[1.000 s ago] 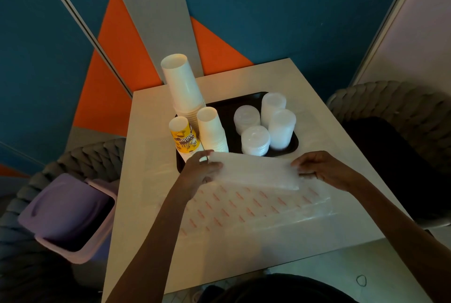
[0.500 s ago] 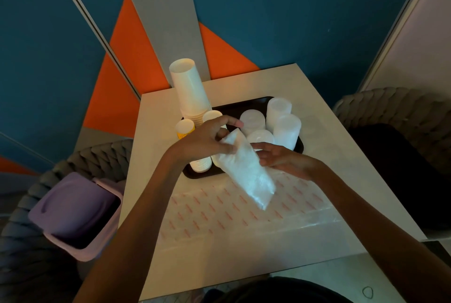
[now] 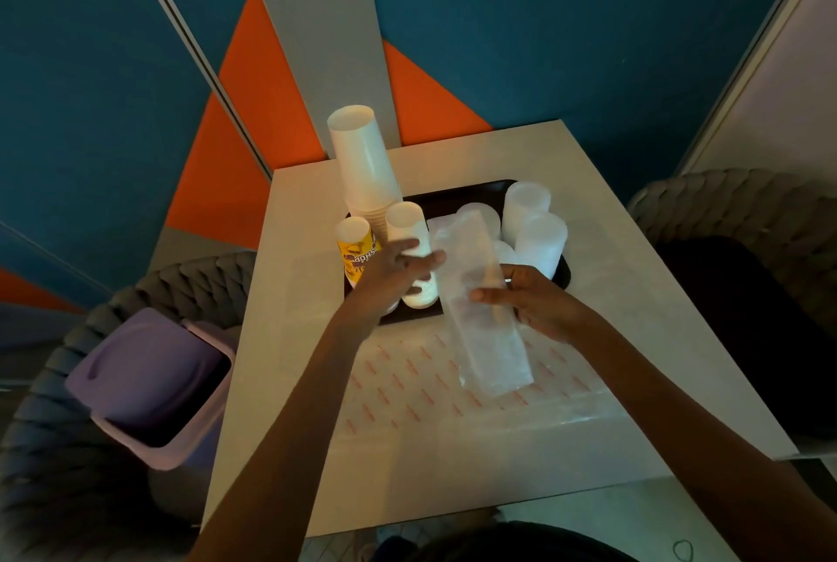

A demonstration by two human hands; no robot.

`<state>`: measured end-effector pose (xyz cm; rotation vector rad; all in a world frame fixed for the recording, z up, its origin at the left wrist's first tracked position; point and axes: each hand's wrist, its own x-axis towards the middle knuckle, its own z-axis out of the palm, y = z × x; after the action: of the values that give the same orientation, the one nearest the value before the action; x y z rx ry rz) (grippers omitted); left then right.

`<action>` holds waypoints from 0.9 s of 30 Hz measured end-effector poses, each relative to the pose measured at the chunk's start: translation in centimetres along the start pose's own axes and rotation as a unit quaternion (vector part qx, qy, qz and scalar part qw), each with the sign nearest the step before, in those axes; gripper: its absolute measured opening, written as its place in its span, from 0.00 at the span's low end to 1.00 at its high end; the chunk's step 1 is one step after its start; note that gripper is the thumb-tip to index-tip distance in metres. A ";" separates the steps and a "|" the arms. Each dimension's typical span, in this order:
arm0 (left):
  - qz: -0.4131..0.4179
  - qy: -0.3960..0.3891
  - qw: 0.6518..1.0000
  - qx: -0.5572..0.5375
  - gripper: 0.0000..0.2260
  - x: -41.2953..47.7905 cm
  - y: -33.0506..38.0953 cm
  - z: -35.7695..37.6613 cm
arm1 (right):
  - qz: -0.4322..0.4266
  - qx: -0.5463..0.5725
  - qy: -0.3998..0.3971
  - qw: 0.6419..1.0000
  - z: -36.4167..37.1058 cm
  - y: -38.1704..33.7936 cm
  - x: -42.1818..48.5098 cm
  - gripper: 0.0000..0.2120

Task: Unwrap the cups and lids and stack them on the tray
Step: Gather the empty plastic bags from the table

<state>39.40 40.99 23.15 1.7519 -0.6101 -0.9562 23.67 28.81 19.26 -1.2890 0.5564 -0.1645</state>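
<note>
A dark tray (image 3: 457,194) on the table carries a tall stack of white cups (image 3: 362,163), a shorter white cup stack (image 3: 410,231), a yellow printed cup stack (image 3: 355,251) and several stacks of clear lids (image 3: 536,231). My right hand (image 3: 534,301) grips an empty clear plastic sleeve (image 3: 480,317) that hangs upright over the tray's near edge. My left hand (image 3: 392,276) hovers just left of the sleeve, fingers apart, in front of the short cup stack.
A flat clear wrapper with red print (image 3: 407,385) lies on the white table (image 3: 634,289) near me. A purple bin (image 3: 145,385) with its lid ajar sits on the woven chair to the left. Another woven chair (image 3: 743,217) stands at the right.
The sleeve went from stretched flat between both hands to upright in my right hand. My left hand has let go of it and opened.
</note>
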 end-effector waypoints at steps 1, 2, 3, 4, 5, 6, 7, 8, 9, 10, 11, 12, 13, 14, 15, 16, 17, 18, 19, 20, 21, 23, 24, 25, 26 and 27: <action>-0.027 -0.016 0.999 -0.009 0.22 -0.2 -1.1 0.5 | -0.001 0.004 0.002 1.000 0.0 0.3 0.0 0.14; -0.044 -0.030 0.998 -0.016 0.23 -0.4 -2.2 1.0 | 0.000 0.006 0.005 1.000 0.1 0.5 0.1 0.15; -0.052 -0.038 0.998 -0.020 0.23 -0.5 -3.1 1.4 | 0.002 0.009 0.008 1.000 0.2 0.8 0.1 0.15; -0.051 -0.042 0.998 -0.024 0.20 -0.8 -3.8 1.8 | 0.004 0.013 0.012 1.000 0.3 1.0 0.2 0.15; -0.046 -0.038 0.998 -0.031 0.16 -0.9 -4.2 2.2 | 0.005 0.015 0.016 1.000 0.4 1.2 0.2 0.15; -0.039 -0.031 0.998 -0.040 0.11 -1.1 -4.5 2.5 | 0.006 0.016 0.016 1.000 0.4 1.4 0.2 0.15; -0.033 -0.022 0.998 -0.051 0.07 -1.2 -4.6 2.7 | 0.007 0.019 0.014 1.000 0.4 1.5 0.2 0.14; -0.027 -0.014 0.998 -0.062 0.05 -1.3 -4.7 2.7 | 0.009 0.020 0.012 1.000 0.4 1.5 0.2 0.13; -0.019 -0.005 0.998 -0.067 0.04 -1.4 -4.8 2.7 | 0.012 0.023 0.008 1.000 0.4 1.5 0.1 0.13; -0.012 0.003 0.997 -0.071 0.04 -1.4 -4.9 2.6 | 0.017 0.028 0.000 0.999 0.3 1.5 0.1 0.12; -0.006 0.009 0.997 -0.073 0.04 -1.4 -5.1 2.4 | 0.024 0.037 -0.008 0.999 0.2 1.6 0.0 0.12; -0.001 0.014 0.997 -0.076 0.05 -1.5 -5.3 2.3 | 0.031 0.045 -0.016 0.998 0.1 1.6 0.0 0.12; 0.005 0.018 0.996 -0.083 0.05 -1.6 -5.5 2.2 | 0.036 0.051 -0.021 0.998 0.1 1.7 0.0 0.12; 0.008 0.024 0.996 -0.091 0.05 -1.7 -5.7 2.1 | 0.041 0.055 -0.026 0.997 0.1 1.8 0.1 0.12; 0.010 0.031 0.995 -0.099 0.05 -1.8 -5.9 1.9 | 0.045 0.059 -0.030 0.997 0.3 1.8 0.2 0.11; 0.012 0.037 0.994 -0.105 0.06 -1.9 -6.2 1.8 | 0.046 0.062 -0.033 0.996 0.5 1.9 0.4 0.11; 0.015 0.041 0.993 -0.111 0.07 -2.0 -6.5 1.5 | 0.048 0.064 -0.037 0.996 0.8 2.0 0.7 0.11; 0.019 0.044 0.992 -0.117 0.08 -2.1 -6.6 1.3 | 0.048 0.066 -0.039 0.996 1.1 2.0 1.0 0.11; 0.023 0.048 0.991 -0.122 0.09 -2.3 -6.8 1.0 | 0.051 0.065 -0.044 0.996 1.5 2.0 1.3 0.12; 0.027 0.057 0.990 -0.125 0.10 -2.4 -7.0 0.5 | 0.056 0.063 -0.049 0.995 2.0 2.0 1.7 0.12; 0.031 0.068 0.990 -0.123 0.11 -2.5 -7.1 0.2 | 0.060 0.063 -0.050 0.995 2.4 2.0 2.0 0.12; 0.046 0.096 0.988 -0.113 0.13 -2.6 -7.5 -0.7 | 0.069 0.075 -0.050 0.994 3.3 2.0 2.7 0.12; 0.059 0.110 0.987 -0.106 0.15 -2.5 -7.8 -1.3 | 0.075 0.085 -0.047 0.992 3.9 1.9 3.1 0.13; 0.076 0.121 0.985 -0.097 0.18 -2.5 -8.0 -1.9 | 0.079 0.095 -0.043 0.991 4.4 1.8 3.4 0.15; 0.097 0.130 0.984 -0.080 0.22 -2.5 -8.3 -2.6 | 0.087 0.103 -0.041 0.990 5.1 1.8 3.8 0.16; 0.123 0.133 0.982 -0.058 0.25 -2.5 -8.6 -3.2 | 0.094 0.112 -0.040 0.988 5.7 1.6 4.1 0.15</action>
<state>40.33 47.75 16.58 1.6211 -0.5675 -0.5638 29.60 32.49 17.44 -1.0148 0.5701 -0.0172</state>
